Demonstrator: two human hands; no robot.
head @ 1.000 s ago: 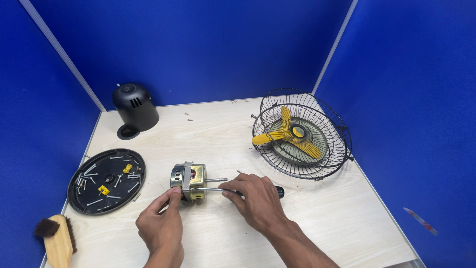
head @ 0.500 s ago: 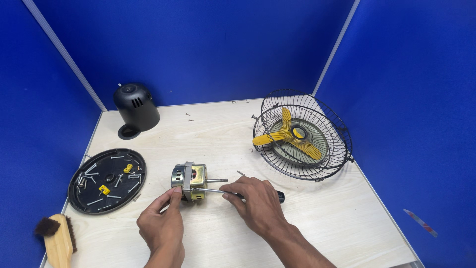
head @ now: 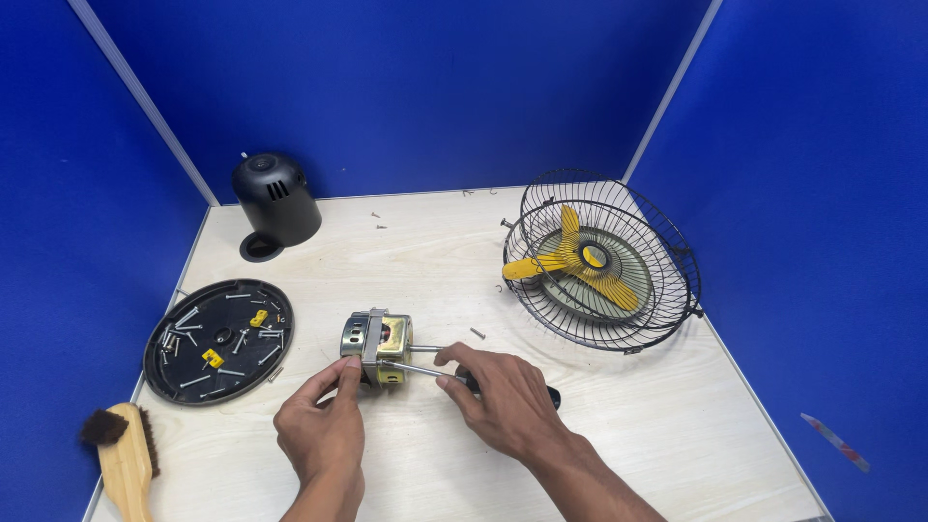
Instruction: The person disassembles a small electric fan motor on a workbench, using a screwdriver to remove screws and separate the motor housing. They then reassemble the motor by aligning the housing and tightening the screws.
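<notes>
A small fan motor (head: 378, 345), silver with a brassy core and a short shaft, lies on the pale wooden table (head: 435, 261). My left hand (head: 322, 425) pinches its near left end with thumb and forefinger. My right hand (head: 503, 396) grips a black-handled screwdriver (head: 422, 371), whose metal shank reaches left to the motor's near side.
A black round tray (head: 217, 338) with several screws and two yellow bits lies at the left. A wooden brush (head: 123, 464) sits at the front left corner. A black motor cover (head: 274, 200) stands at the back. Wire fan guards with a yellow blade (head: 580, 261) rest at the right. Blue walls enclose the table.
Both hands stay on the motor and the screwdriver; they have barely shifted. Nothing else on the table has moved.
</notes>
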